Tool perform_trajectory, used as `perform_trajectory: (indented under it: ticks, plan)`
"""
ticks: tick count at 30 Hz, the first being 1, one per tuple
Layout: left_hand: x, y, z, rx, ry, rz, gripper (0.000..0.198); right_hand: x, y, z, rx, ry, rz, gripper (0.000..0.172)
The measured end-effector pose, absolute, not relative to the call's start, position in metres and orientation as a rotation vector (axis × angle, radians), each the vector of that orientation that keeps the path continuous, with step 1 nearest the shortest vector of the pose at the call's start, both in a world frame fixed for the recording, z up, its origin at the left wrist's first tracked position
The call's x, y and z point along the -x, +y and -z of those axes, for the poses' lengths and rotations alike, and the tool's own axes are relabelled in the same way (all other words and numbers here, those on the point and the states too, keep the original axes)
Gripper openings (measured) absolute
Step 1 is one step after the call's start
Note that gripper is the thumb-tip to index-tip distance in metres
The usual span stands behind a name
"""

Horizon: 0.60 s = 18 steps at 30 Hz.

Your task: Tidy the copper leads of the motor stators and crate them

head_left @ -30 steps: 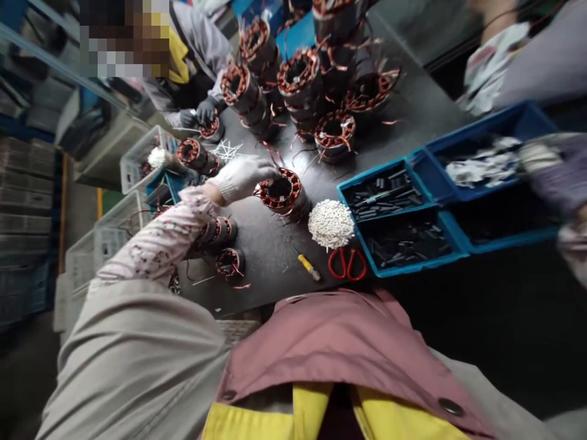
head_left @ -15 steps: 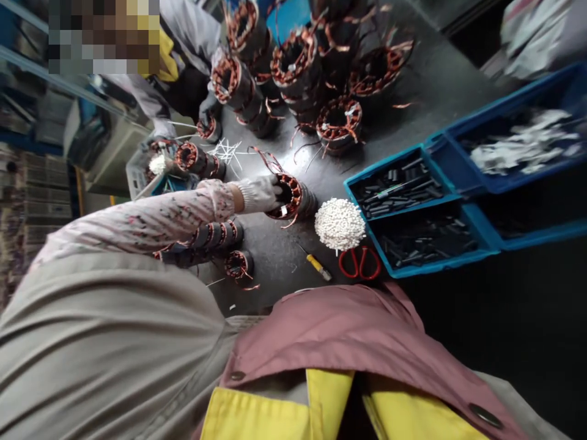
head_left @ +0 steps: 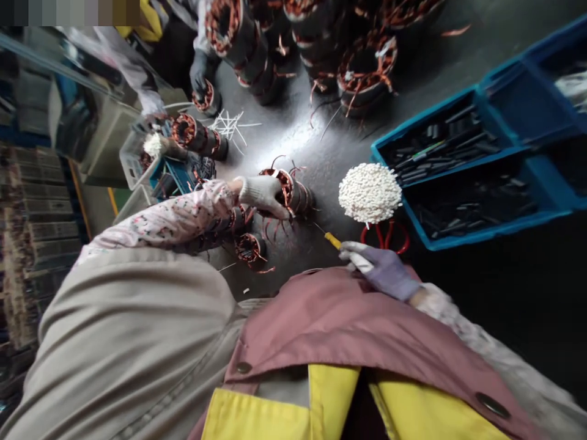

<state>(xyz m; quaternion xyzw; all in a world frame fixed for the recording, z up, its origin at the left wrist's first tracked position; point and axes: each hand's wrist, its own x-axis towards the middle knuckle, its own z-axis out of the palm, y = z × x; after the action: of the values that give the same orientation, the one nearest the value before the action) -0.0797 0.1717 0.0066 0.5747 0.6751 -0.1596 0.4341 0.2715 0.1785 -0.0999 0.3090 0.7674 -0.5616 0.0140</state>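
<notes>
My left hand [head_left: 262, 193], in a white glove, grips a stator [head_left: 293, 190] wound with copper wire that lies tilted on its side on the dark table [head_left: 298, 140]. My right hand [head_left: 378, 269], in a purplish glove, is closed on a white tube-like piece at the table's near edge, beside a yellow-handled screwdriver [head_left: 333, 240]. A bundle of white sleeves [head_left: 369, 192] stands just beyond my right hand, with red scissors [head_left: 389, 235] under it.
Several copper-wound stators [head_left: 364, 70] crowd the far table. Blue bins [head_left: 463, 177] of black tubing sit at right. Smaller stators [head_left: 250, 247] lie near my left arm. A co-worker's gloved hand [head_left: 199, 67] works at a small stator far left, near white strips [head_left: 232, 125].
My right hand has come into view at the near edge by the screwdriver. The stator under my left hand has tipped onto its side and come nearer. The view has shifted down.
</notes>
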Motion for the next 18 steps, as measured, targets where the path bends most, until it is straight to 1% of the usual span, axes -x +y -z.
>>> perform_trajectory:
  ticks: [2, 4, 6, 9, 11, 13, 15, 18]
  plan:
    - [0.074, 0.15, -0.006, -1.212, 1.669, 0.263, 0.046, -0.244, 0.165, 0.111, -0.967, 2.441, 1.395, 0.038]
    - [0.065, 0.133, -0.009, -1.038, 1.698, 0.119, 0.048, -0.222, 0.156, 0.123, -0.913, 2.517, 1.0, 0.04]
    - [0.058, 0.119, -0.017, -0.964, 1.703, 0.041, 0.05, -0.208, 0.152, 0.133, -0.796, 2.495, 0.798, 0.044]
    - [0.054, 0.102, -0.035, -1.053, 1.69, 0.078, 0.06, -0.196, 0.15, 0.144, -0.749, 2.381, 0.714, 0.044]
    - [0.05, 0.09, -0.046, -1.261, 1.778, 0.271, 0.069, -0.188, 0.151, 0.146, -0.85, 2.329, 0.684, 0.042]
    - [0.04, 0.081, -0.052, -1.502, 1.867, 0.56, 0.073, -0.181, 0.153, 0.143, -0.972, 2.293, 0.697, 0.042]
    - [0.027, 0.074, -0.051, -1.655, 1.912, 0.766, 0.067, -0.175, 0.156, 0.138, -1.043, 2.269, 0.746, 0.044]
    - [0.014, 0.069, -0.038, -1.63, 2.023, 0.799, 0.055, -0.174, 0.165, 0.132, -1.085, 2.267, 0.751, 0.045]
